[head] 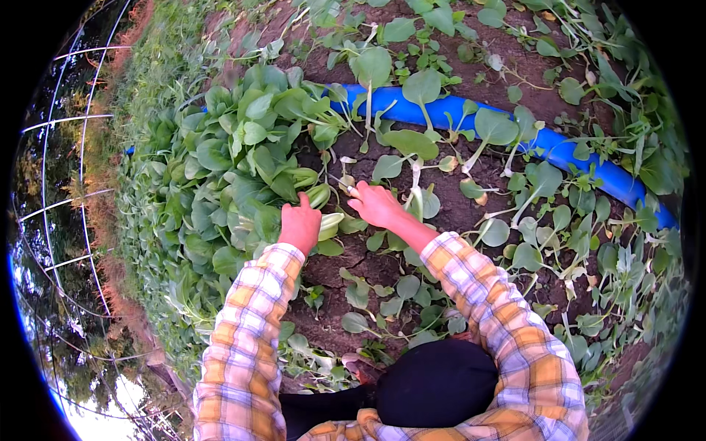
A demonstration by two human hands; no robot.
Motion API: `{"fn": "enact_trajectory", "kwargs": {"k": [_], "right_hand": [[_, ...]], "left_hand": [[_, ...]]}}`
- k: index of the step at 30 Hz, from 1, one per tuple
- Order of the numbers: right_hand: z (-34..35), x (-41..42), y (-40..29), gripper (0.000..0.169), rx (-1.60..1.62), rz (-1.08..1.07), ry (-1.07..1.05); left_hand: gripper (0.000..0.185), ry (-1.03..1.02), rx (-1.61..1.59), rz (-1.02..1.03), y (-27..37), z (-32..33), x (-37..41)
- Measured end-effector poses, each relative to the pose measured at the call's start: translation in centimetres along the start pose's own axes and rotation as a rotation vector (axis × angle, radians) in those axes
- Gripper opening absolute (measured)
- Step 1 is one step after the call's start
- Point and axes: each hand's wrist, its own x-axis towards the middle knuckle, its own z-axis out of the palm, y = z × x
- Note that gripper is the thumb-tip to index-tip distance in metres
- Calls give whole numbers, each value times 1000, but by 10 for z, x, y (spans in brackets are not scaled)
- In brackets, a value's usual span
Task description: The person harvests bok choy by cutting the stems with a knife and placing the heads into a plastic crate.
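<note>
My left hand (300,223) is at the edge of a dense stand of leafy greens (220,165), its fingers against a plant with thick pale green stalks (318,195). Whether the fingers grip that plant is not plain. Another pale stalk base (331,220) shows just right of the hand. My right hand (372,204) is closed around the handle of a small knife (336,181), whose thin blade points up and left towards the stalks. The two hands are a short way apart, both low over the soil.
A blue hose (452,113) runs across the bed beyond my hands. Loose leaves (493,127) and weeds lie over the brown soil (353,264) to the right. My knee (438,383) in dark cloth is near me. A metal frame (83,117) stands at the far left.
</note>
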Motion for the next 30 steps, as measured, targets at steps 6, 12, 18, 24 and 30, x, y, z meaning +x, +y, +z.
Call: {"fn": "enact_trajectory", "kwargs": {"k": [6, 12, 18, 24, 30], "right_hand": [[23, 16, 6, 39, -58, 14, -79], [27, 27, -5, 38, -62, 114, -171], [16, 4, -2, 33, -107, 147, -184], [-4, -20, 14, 24, 599, 72, 236], [-10, -35, -18, 71, 1344, -97, -201]], "left_hand": [[35, 35, -45, -43, -12, 19, 0], [30, 121, -140, -60, -22, 29, 6], [24, 133, -231, -53, -26, 33, -4], [39, 303, -489, 1, -31, 15, -42], [54, 273, -1106, 82, -25, -22, -121]]}}
